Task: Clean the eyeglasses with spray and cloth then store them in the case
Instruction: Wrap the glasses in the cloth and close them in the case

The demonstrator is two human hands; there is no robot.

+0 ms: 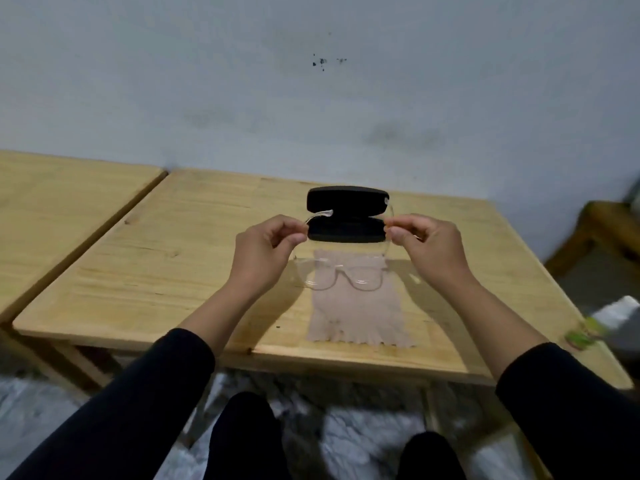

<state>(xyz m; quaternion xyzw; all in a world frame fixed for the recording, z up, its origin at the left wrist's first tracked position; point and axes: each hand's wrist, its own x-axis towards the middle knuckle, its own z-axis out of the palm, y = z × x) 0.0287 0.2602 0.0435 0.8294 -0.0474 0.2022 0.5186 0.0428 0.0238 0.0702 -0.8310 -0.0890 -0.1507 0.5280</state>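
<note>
Dark trouser knees sit lowest in view, black sleeves above them; attention then goes to the fingers. Left hand [268, 249] pinches one arm of the eyeglasses [341, 277] between thumb and curled fingers; right hand [424, 244] pinches the other arm the same way; both grips look light. Clear-framed and hard to make out, the eyeglasses hang open between the hands, lenses toward the person and above the cloth [360, 313], arm tips reaching toward the case [347, 213]; whether the lenses touch the cloth cannot be told. Black and open, the case stands just beyond the cloth on the wooden table [145, 271]; a second table [65, 188] adjoins at left. No spray bottle is visible.

Judgement: the glasses are being held for inspection or handling; whether wiping is done cannot be established. If cleaned, the next move calls for folding both arms and lowering the frame into the case's lower half.
</note>
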